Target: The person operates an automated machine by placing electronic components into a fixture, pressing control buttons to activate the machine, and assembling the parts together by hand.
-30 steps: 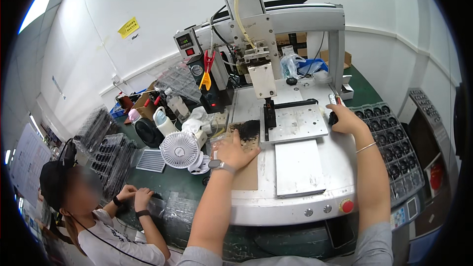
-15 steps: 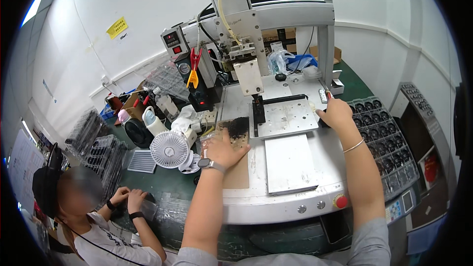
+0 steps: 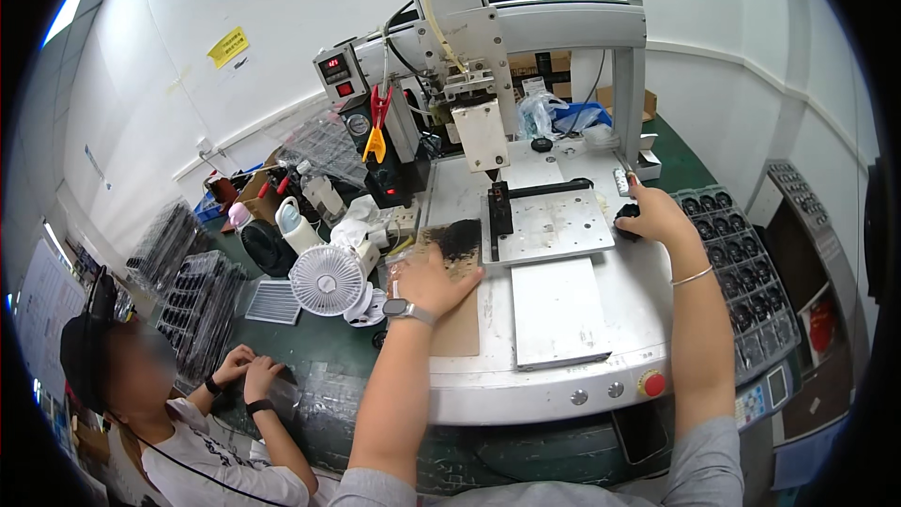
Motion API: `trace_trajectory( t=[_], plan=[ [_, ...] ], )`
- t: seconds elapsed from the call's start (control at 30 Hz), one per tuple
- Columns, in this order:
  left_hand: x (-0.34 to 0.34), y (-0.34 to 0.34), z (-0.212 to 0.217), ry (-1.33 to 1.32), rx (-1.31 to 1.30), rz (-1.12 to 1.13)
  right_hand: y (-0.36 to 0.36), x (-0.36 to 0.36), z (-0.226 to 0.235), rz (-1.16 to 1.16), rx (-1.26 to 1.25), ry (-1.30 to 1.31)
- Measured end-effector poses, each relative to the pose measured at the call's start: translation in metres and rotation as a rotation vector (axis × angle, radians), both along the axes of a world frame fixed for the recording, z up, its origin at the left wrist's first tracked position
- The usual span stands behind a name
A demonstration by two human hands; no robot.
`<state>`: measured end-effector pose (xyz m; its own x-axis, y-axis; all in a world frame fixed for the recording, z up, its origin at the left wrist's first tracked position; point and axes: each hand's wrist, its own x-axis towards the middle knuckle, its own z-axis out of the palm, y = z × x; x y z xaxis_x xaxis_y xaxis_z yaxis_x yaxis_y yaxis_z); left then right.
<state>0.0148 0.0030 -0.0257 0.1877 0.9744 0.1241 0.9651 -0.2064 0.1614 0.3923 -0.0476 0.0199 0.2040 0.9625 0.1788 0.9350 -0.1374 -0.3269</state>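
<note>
Left of the metal plate (image 3: 556, 223), I see my left hand (image 3: 427, 287) spread over a brown board (image 3: 458, 340), beside a black pile (image 3: 460, 237). Right of the plate, my right hand (image 3: 654, 216) is at a dark round piece (image 3: 626, 222); I can't tell whether it's gripped. Farther right of the plate sits a tray (image 3: 754, 354) of black parts (image 3: 727, 255).

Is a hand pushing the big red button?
No, the red button is untouched, with the left hand over the brown board and the right hand by a black object.

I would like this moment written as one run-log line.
left hand: spread over brown board | right hand: at black part, grip unclear | red button: on front of machine
</note>
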Motion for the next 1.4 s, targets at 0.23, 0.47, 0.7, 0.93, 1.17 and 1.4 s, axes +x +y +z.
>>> trace_trajectory(
  t=[0.23,0.47,0.7,0.93,1.17,1.4],
  plan=[
    [0.012,-0.005,0.008,-0.042,0.341,0.013,0.003,-0.007,0.004,-0.047,0.214,-0.024],
    [0.064,-0.023,0.041,-0.563,0.404,-0.222,0.0,-0.095,0.011,0.638,0.291,0.181],
    [0.059,0.001,0.024,-0.826,0.161,-0.304,0.006,-0.131,0.004,0.713,0.199,0.066],
    [0.066,-0.01,0.044,-1.18,0.434,-0.248,0.005,-0.138,0.014,0.774,0.209,-0.027],
    [0.051,-0.019,0.041,-1.083,0.791,-0.378,0.028,-0.166,0.06,0.359,0.194,0.14],
    [0.038,-0.023,0.036,-1.144,0.8,-0.372,0.045,-0.21,0.057,0.264,-0.038,-0.426]
  ],
)
